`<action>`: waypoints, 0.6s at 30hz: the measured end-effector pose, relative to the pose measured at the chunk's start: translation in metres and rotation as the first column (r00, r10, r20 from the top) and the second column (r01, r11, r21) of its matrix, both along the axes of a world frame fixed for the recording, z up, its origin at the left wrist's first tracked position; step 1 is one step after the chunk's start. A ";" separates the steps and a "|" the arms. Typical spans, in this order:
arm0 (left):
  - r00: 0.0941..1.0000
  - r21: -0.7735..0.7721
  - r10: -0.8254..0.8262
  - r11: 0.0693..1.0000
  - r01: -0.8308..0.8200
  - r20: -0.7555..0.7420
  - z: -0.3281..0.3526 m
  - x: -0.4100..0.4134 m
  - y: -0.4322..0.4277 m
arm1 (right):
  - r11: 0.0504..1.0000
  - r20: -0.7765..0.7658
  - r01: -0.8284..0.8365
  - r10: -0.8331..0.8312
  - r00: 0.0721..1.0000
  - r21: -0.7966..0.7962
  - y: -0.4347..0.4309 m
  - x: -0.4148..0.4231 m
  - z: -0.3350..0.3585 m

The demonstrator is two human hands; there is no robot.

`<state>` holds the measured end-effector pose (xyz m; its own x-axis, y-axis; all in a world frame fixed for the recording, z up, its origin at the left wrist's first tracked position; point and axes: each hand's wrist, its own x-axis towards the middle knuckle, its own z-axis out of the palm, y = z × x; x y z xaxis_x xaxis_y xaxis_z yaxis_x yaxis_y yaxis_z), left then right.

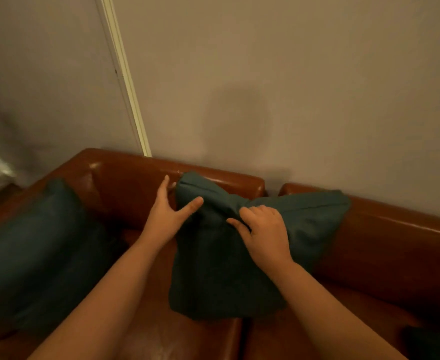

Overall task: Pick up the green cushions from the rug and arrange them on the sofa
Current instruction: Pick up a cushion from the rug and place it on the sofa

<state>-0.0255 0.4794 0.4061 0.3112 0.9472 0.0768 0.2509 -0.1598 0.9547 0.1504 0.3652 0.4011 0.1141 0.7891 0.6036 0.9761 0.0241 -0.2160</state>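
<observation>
A dark green cushion (pixel 213 268) leans against the backrest of the brown leather sofa (pixel 125 183), near the gap between two back sections. My right hand (pixel 263 232) grips its pinched top middle, so the cushion's upper edge dips there. My left hand (pixel 168 209) rests at its upper left corner, fingers spread, thumb on the fabric and fingers behind against the backrest. A second green cushion (pixel 34 245) leans at the sofa's left end, untouched.
A plain wall (pixel 291 87) rises directly behind the sofa, with a pale vertical trim strip (pixel 125 79). A dark green shape (pixel 431 341) shows at the bottom right corner, cut off by the frame. Bare seat leather (pixel 161 333) lies between the two cushions.
</observation>
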 end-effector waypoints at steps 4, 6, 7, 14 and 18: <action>0.985 -0.143 0.015 0.990 0.009 0.172 -0.012 0.000 0.024 | 0.995 0.009 -0.063 0.064 0.998 -0.074 0.022 -0.005 -0.009; 0.987 -0.105 0.088 0.992 -0.074 0.132 -0.023 -0.004 0.033 | 0.992 -0.011 -0.070 0.069 0.998 -0.108 0.034 -0.012 -0.014; 0.988 -0.080 0.117 0.991 -0.109 0.105 -0.027 -0.006 0.039 | 0.991 -0.023 -0.068 0.065 0.998 -0.118 0.040 -0.016 -0.018; 0.981 -0.113 0.082 0.992 -0.063 0.174 -0.037 -0.038 0.085 | 0.997 -0.170 0.018 -0.032 0.985 -0.079 0.077 -0.050 -0.059; 0.967 -0.135 0.039 0.991 -0.005 0.251 -0.027 -0.074 0.119 | 0.956 -0.484 0.291 -0.272 0.832 -0.037 0.095 -0.050 -0.090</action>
<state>-0.0991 0.5988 0.3787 0.2771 0.9605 0.0238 0.0015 -0.0252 0.9997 0.1007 0.4602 0.3106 0.6100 0.6569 0.4432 0.7166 -0.2185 -0.6624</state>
